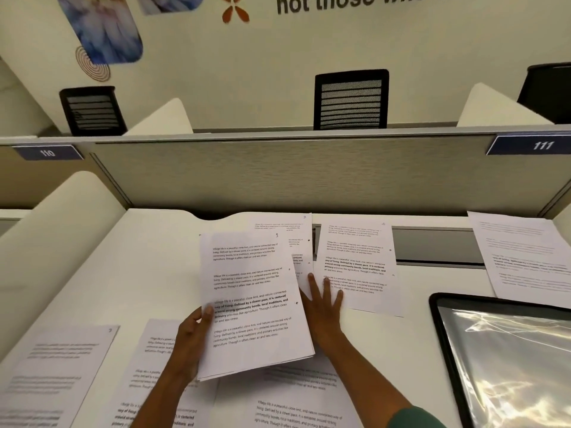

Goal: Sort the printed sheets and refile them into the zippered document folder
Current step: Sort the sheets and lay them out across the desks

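White paper dominates the desk [160, 273]: printed sheets lie spread across its pale, smooth top. The left hand [191, 338] grips a thin stack of sheets [251, 304] by its left edge, thumb curled over the front, holding it tilted above the desk. Its top page carries a handwritten "1" in the upper right corner and repeated paragraphs beginning "Village life is a peaceful, close-knit, and nature-connected way of living". The right hand [324, 304] lies flat with straight, spread fingers, pressing on the near left corner of a sheet marked "4" [358, 267], which rests on the desk just right of the stack. Behind the stack, a sheet marked "3" [293, 230] peeks out. More printed pages lie near left [61, 366], near centre [296, 403] and far right [525, 257]. At the near right sits the zippered document folder [509, 366], black-edged with a glossy, crinkled clear cover. Blue plates on the grey fabric partition [278, 174] read "110" [48, 152] and "111" [542, 145]. Beyond it stand black mesh-backed chairs [350, 100], and wall lettering [401, 1] reads "not those who".
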A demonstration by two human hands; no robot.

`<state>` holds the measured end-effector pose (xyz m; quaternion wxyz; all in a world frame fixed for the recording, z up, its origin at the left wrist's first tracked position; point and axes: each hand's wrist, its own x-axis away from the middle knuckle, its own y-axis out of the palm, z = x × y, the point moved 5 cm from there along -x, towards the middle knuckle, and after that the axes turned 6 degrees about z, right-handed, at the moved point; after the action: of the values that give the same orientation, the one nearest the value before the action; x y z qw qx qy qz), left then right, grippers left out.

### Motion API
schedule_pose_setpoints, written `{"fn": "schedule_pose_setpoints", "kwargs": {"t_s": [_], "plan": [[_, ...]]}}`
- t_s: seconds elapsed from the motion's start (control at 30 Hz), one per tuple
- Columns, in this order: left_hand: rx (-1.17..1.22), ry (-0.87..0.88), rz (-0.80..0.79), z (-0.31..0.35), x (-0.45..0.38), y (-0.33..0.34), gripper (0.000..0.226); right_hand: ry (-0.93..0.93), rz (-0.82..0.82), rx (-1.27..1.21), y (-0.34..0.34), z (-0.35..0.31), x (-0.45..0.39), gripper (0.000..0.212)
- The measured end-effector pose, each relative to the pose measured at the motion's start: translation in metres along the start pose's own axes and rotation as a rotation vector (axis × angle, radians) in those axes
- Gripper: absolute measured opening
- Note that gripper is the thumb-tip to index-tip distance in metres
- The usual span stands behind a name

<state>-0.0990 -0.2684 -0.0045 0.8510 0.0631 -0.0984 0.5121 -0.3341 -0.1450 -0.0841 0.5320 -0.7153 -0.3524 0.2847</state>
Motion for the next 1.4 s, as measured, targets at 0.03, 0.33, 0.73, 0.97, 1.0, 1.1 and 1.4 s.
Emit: {"fn": "schedule_pose_setpoints", "kwargs": {"t_s": [0.03,0.33,0.73,0.97,1.0,1.1,1.4], "plan": [[0.000,0.001,-0.001,0.001,0.001,0.000,0.034,0.017,0.010,-0.015,-0.004,0.001,0.002,0.113],[0.029,0.020,-0.049,0.009,0.009,0.021,0.034,0.368,0.224,-1.093,-0.076,0.011,0.021,0.037],[0.087,0.025,-0.191,0.023,0.039,0.075,0.033,0.472,0.335,-1.242,-0.129,0.068,0.069,0.016],[0.071,0.042,-0.245,0.028,0.055,0.091,0.031,0.474,0.361,-1.187,-0.148,0.088,0.100,0.026],[0.071,0.050,-0.243,0.029,0.056,0.090,0.030,0.475,0.357,-1.177,-0.149,0.088,0.101,0.027],[0.068,0.077,-0.213,0.033,0.060,0.081,0.029,0.483,0.325,-1.157,-0.147,0.088,0.099,0.031],[0.102,0.122,-0.042,0.044,0.051,-0.013,0.035,0.496,0.357,-1.141,-0.148,0.036,0.060,0.026]]}}
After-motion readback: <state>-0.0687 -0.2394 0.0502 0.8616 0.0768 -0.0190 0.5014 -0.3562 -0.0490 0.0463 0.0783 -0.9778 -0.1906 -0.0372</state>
